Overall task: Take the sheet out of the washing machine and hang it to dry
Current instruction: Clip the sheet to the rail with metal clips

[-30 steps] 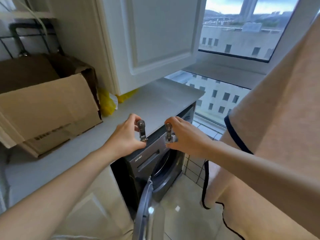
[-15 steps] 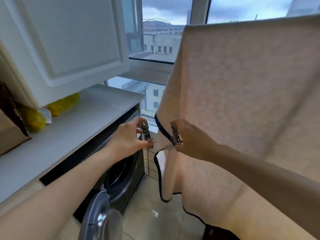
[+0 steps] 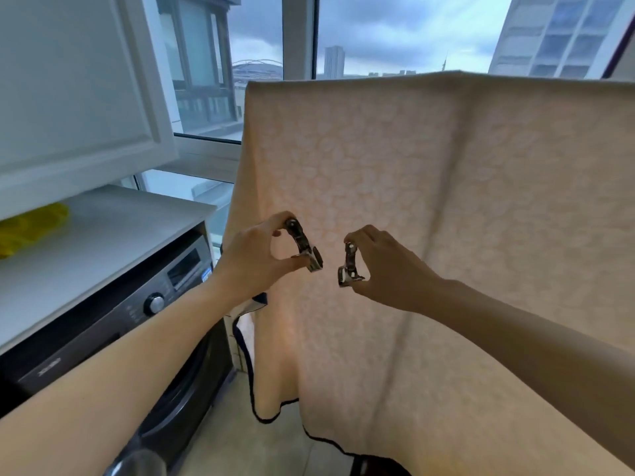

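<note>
Hands risen, sheet [image 3: 446,183] just behind, left hand [image 3: 254,261], right hand [image 3: 390,269] each pinching a clip [image 3: 304,249]

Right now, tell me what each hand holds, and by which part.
The left hand pinches the left clip, forefinger on its top end, thumb at its bottom. The right hand pinches the right clip the same way.

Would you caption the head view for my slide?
Left hand and right hand each pinch a clip before the hung sheet.
</note>
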Tool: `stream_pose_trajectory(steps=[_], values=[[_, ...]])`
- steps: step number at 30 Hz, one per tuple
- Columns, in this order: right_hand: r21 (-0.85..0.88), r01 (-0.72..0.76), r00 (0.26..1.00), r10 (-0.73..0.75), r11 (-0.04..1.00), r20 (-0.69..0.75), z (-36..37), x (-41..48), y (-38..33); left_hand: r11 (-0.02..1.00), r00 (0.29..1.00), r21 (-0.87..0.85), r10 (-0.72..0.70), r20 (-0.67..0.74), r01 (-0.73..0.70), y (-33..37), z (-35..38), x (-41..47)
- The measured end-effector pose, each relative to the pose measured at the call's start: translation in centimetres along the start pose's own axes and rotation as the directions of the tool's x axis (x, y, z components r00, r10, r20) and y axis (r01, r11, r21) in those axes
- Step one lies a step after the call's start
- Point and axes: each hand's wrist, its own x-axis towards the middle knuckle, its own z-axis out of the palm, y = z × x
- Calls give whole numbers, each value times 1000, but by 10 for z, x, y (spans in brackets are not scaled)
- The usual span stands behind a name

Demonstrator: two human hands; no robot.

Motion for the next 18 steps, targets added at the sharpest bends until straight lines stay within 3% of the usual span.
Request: stream_pose_trajectory(steps=[10, 18], values=[[-301, 24, 981, -80, 953, -176, -74, 33, 38, 977, 961, 80, 210, -182, -198, 40, -26, 58], [-391, -38, 953, -84, 920, -290, -131, 89, 52, 954, 903, 32, 294, -313, -299, 75, -73, 113]])
